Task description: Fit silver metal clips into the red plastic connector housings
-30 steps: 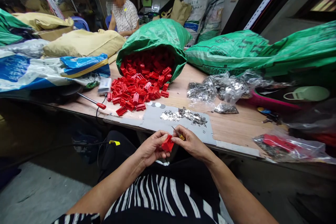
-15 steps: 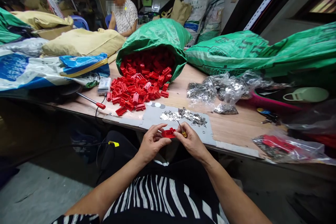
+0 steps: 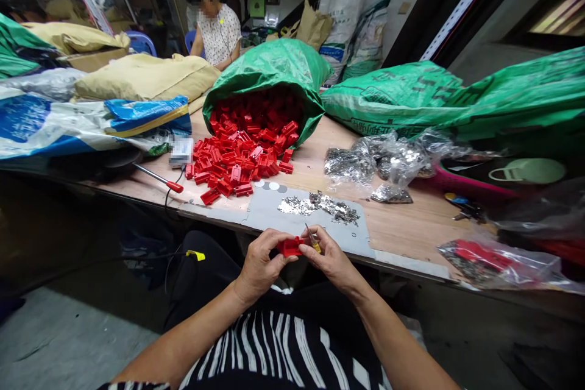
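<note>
Just in front of the table edge, my left hand point(image 3: 265, 259) is closed around the left end of a small red plastic housing point(image 3: 289, 247). My right hand point(image 3: 329, 259) pinches a small screwdriver point(image 3: 314, 240) with a yellow handle, its thin shaft pointing up and left. The right thumb also touches the red housing's right end. Beyond the hands, flat silver metal pieces point(image 3: 297, 205) and darker small metal parts point(image 3: 340, 212) lie loose on a grey mat point(image 3: 262, 213). Whether a small metal part sits inside the housing cannot be made out.
Many red housings point(image 3: 233, 164) spill from a green sack point(image 3: 274, 64). Plastic bags of metal parts point(image 3: 351, 161) lie to the right, near a pink basket point(image 3: 457, 184). A red-tipped rod point(image 3: 158, 177) lies left. A co-worker point(image 3: 219, 33) sits across the table.
Both hands have lowered slightly towards me. The red housing has tilted and shifted a little left, and the screwdriver stands a bit differently between my right fingers.
</note>
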Available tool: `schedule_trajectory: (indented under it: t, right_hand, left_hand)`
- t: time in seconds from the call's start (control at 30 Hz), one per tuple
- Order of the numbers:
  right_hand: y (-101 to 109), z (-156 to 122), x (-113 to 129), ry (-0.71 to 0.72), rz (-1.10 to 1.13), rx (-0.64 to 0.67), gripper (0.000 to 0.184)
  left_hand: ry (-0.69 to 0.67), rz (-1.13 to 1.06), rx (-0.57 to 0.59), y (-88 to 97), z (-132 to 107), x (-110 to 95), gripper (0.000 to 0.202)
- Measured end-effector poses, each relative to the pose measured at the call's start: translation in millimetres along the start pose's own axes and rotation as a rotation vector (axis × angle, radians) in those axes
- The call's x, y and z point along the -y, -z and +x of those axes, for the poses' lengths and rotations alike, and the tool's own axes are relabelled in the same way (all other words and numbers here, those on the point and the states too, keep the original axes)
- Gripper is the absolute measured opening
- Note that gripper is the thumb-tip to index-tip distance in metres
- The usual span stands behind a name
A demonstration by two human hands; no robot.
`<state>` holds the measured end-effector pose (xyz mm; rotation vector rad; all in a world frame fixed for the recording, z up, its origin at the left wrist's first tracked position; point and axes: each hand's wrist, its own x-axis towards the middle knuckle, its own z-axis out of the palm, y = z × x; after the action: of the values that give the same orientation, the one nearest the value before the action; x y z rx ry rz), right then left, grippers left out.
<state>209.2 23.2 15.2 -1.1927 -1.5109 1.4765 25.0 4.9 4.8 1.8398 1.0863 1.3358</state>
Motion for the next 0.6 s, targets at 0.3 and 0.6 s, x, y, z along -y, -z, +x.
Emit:
schedule_trajectory:
  t: [0.3,0.6]
  right_hand:
    - [2.9,-2.4,3.0,-0.164,0.365,0.172,0.04]
    - [13.6,34.3,5.9,-0.062,-0.121,0.048,0.035]
  left_hand:
    - [-0.023,-0.156,0.065,8.5,1.8,4.1,0.027]
    - [0.358,-0.456,-0.076,6.6,3.0,17.0,0.029]
